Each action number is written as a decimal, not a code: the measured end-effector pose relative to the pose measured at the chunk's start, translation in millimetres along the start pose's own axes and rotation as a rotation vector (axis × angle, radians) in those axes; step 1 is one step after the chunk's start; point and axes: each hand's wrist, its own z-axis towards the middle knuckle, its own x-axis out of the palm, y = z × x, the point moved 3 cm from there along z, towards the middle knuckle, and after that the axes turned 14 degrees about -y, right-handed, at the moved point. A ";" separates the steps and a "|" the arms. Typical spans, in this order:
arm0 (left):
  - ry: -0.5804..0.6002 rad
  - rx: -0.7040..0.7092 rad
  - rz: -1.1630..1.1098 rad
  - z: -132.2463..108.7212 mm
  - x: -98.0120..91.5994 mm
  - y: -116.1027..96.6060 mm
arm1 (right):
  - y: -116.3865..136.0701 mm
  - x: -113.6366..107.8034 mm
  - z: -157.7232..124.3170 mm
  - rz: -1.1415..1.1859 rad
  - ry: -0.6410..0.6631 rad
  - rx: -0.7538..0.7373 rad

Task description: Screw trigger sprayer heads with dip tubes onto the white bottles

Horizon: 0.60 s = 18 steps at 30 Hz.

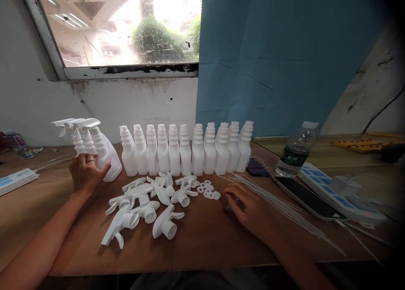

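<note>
Tabletop (pixel 202 250): at left, a fitted spray bottle (pixel 109 157) is stood upright.
Left grip (pixel 87 167): thumb and fingers are parted against it (any firm clasp cannot be told).
Right grip (pixel 248 208): loosely curled, contents hidden; washers (pixel 208 193) are scattered just left, nearer this hand.
Behind trigger heads (pixel 162 226): uncapped bottles (pixel 174 155) are ranked.

The left hand (pixel 85 174) touches a white plastic spray bottle (pixel 109 160); the right hand (pixel 251 208) rests near flat white rings (pixel 208 194) on the brown worktop (pixel 205 239).
</note>
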 end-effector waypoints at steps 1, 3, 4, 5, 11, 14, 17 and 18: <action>0.027 0.000 0.022 -0.4 0.3 0.9 | -0.7 1.5 0.5 -0.011 0.021 -0.002; 0.101 0.006 0.074 -0.9 -0.9 1.3 | -2.0 4.1 0.3 -0.044 0.073 -0.012; 0.147 0.014 0.104 -0.8 -2.1 0.5 | -2.6 5.5 -0.4 -0.065 0.110 -0.010; 0.192 0.026 0.136 -0.3 -3.6 -1.1 | -2.9 6.7 -1.5 -0.083 0.153 -0.004; 0.205 0.025 0.127 10.8 -22.7 -25.9 | -0.6 13.0 -9.5 -0.170 0.365 -0.003; 0.286 0.095 -0.083 -0.2 -40.0 -56.7 | -1.0 14.7 -11.7 -0.223 0.387 -0.025; 0.500 0.221 -0.405 -34.2 -61.7 -101.0 | 0.3 14.9 -12.3 -0.233 0.378 -0.073; 0.598 0.306 -0.460 -48.8 -67.9 -116.3 | 1.5 14.6 -12.0 -0.223 0.369 -0.094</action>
